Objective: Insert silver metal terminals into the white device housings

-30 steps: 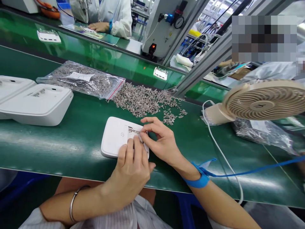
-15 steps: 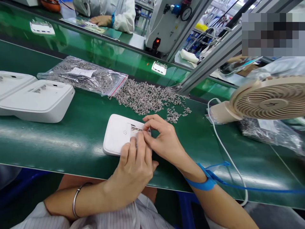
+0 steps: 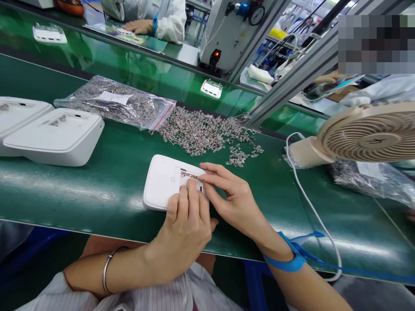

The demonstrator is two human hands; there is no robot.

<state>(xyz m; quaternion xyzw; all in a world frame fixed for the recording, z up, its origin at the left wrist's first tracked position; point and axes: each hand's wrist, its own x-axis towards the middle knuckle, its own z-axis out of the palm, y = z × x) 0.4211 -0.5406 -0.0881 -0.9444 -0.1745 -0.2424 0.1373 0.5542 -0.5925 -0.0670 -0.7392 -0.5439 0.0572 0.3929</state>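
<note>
A white plastic housing (image 3: 162, 181) with a small ring of holes lies on the green work surface before me. Metal contact pieces (image 3: 188, 175) show inside its recessed compartment, partly covered by my fingers. My left hand (image 3: 189, 220) grips the near side of the housing, its bent fingertips pressing at the compartment. At the right end, my right hand (image 3: 231, 194) has its fingers apart, with the index fingertip and thumb by the compartment edge. Nothing shows between them. Beyond the housing lies a pile of small metal springs (image 3: 194, 129).
Two white housings (image 3: 58, 138) sit at the left. A clear bag of metal parts (image 3: 113, 101) lies behind. At the right stand a beige fan (image 3: 369, 138) and its white cable (image 3: 311, 203). A blue wrist strap (image 3: 285, 257) trails rightward. White parts (image 3: 211, 89) lie on the belt.
My right hand has drawn slightly back to the right, uncovering more of the compartment's right end. My left hand stays on the housing. The white parts on the belt have shifted left.
</note>
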